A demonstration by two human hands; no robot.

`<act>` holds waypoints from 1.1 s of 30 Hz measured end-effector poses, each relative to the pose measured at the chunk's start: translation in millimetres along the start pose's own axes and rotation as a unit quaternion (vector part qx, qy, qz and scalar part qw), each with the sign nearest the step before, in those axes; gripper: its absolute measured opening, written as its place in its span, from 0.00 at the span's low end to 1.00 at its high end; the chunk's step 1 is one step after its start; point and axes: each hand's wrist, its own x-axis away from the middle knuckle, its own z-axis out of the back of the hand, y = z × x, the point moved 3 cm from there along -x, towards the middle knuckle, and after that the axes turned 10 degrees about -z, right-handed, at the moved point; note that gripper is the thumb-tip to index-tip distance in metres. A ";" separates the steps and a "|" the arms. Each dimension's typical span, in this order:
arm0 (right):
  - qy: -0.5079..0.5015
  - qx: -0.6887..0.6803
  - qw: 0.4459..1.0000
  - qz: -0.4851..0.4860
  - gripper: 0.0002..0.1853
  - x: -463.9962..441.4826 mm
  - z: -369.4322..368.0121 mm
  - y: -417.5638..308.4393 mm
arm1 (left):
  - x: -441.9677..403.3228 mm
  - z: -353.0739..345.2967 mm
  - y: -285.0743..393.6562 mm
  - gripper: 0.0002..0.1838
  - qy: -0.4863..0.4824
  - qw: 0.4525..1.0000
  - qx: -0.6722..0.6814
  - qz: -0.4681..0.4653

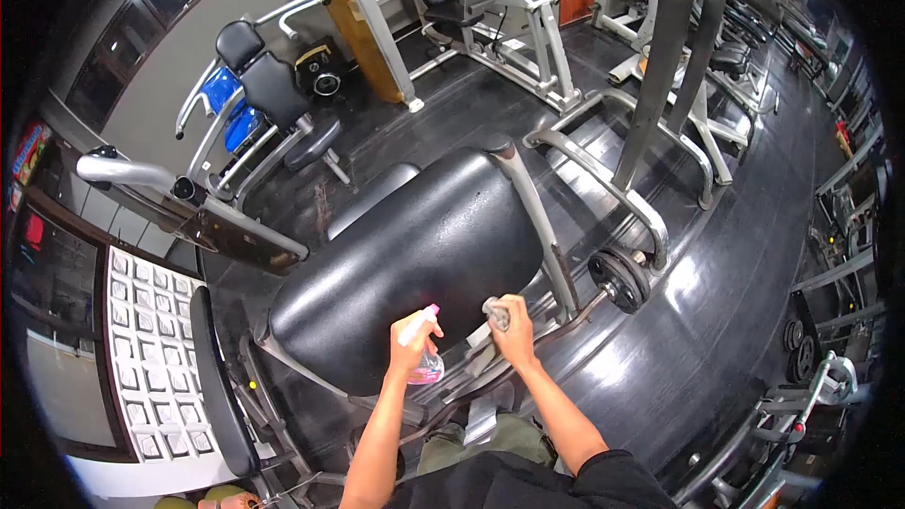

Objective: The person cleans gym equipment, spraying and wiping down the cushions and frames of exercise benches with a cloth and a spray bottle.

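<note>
My left hand [408, 347] is wrapped round a clear spray bottle [429, 370] with pink liquid and a pink and white spray head. It is over the near edge of a large black padded bench [415, 236]. The pad's dark surface shines, with a few small specks near its far right end. To the right, my right hand [515, 332] is closed on a crumpled grey cloth [494, 312], near the pad's lower right edge. I cannot tell whether the cloth touches the pad.
A barbell with weight plates [619, 279] lies at the bench's right. A seated machine [271, 90] stands behind on the left, and a metal frame [650, 85] rises at right. A narrow black pad [222, 386] is at left. Someone's hand [236, 501] shows at the bottom left.
</note>
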 end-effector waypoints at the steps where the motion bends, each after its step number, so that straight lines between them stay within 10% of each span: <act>1: 0.022 0.008 1.000 -0.001 0.21 -9.1 4.8 -0.4 | 0.3 -0.3 0.6 0.18 0.001 1.000 0.001 0.006; 9: 0.232 -0.015 0.972 -0.038 0.18 -64.2 10.1 -17.6 | 1.0 -0.9 4.1 0.16 0.006 1.000 -0.016 0.003; 33: 0.207 -0.095 0.941 -0.249 0.14 -33.7 15.8 67.8 | -51.0 -87.8 18.0 0.11 -0.099 0.991 -0.013 0.085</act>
